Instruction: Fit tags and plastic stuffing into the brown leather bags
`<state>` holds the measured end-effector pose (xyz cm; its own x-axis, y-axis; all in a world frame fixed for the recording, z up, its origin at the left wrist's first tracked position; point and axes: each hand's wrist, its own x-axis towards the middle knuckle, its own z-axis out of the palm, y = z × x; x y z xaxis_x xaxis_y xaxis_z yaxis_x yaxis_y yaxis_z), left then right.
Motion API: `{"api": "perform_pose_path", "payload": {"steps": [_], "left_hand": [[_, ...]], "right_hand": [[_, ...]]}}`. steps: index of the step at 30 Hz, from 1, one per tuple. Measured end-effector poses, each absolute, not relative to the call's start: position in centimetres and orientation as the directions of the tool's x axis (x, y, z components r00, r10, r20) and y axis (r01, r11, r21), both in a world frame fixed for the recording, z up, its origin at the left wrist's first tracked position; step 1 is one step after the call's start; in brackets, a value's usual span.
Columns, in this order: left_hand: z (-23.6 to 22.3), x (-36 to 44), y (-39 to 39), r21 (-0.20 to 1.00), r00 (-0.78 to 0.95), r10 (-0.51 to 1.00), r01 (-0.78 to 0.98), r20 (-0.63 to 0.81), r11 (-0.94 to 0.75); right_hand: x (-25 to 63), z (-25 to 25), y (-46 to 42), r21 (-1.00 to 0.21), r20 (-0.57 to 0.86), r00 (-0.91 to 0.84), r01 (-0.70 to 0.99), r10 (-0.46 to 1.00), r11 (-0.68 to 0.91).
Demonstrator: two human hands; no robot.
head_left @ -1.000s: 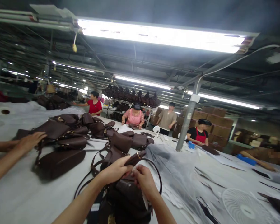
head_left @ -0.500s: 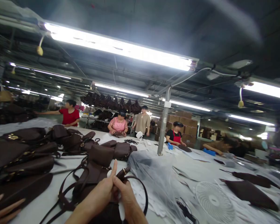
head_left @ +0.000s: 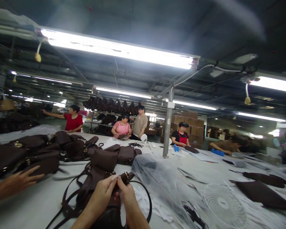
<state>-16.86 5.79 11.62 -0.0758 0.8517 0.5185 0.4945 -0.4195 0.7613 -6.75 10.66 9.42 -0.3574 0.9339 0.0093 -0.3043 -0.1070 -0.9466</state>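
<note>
My left hand [head_left: 104,194] and my right hand [head_left: 127,194] are closed together around a dark brown bag strap [head_left: 123,178] with a gold-coloured ring at its end. Both thumbs press near the top of it. A white strip [head_left: 123,211] hangs below, between my wrists; its upper part is hidden by my fingers. Under my hands lies a dark brown handbag [head_left: 91,178], its long thin strap [head_left: 150,200] looping out to the right. Just beyond sits another brown bag [head_left: 125,155].
A co-worker's hand [head_left: 26,178] reaches in from the left over piled brown bags [head_left: 7,156]. Clear plastic sheeting [head_left: 154,171], a white fan [head_left: 224,203] and flat brown pieces [head_left: 262,194] lie rightward. A metal post [head_left: 167,133] rises from the table. Several people stand beyond.
My left index finger, raised before, is now bent down onto the strap. The co-worker's hand at left has moved up and inward, and a brown bag there has shifted away.
</note>
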Motion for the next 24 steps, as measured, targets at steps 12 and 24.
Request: {"api": "perform_pose_path", "payload": {"steps": [12, 24], "left_hand": [[11.9, -16.5, 6.3, 0.680, -0.130, 0.833, 0.651, 0.537, -0.337], [11.9, -16.3, 5.9, 0.694, -0.154, 0.798, 0.606, 0.583, -0.390]], "right_hand": [[-1.5, 11.3, 7.4, -0.873, 0.410, -0.456, 0.053, 0.790, 0.484], [-0.7, 13.2, 8.3, -0.907, 0.409, -0.482, -0.125, 0.774, 0.402]]}}
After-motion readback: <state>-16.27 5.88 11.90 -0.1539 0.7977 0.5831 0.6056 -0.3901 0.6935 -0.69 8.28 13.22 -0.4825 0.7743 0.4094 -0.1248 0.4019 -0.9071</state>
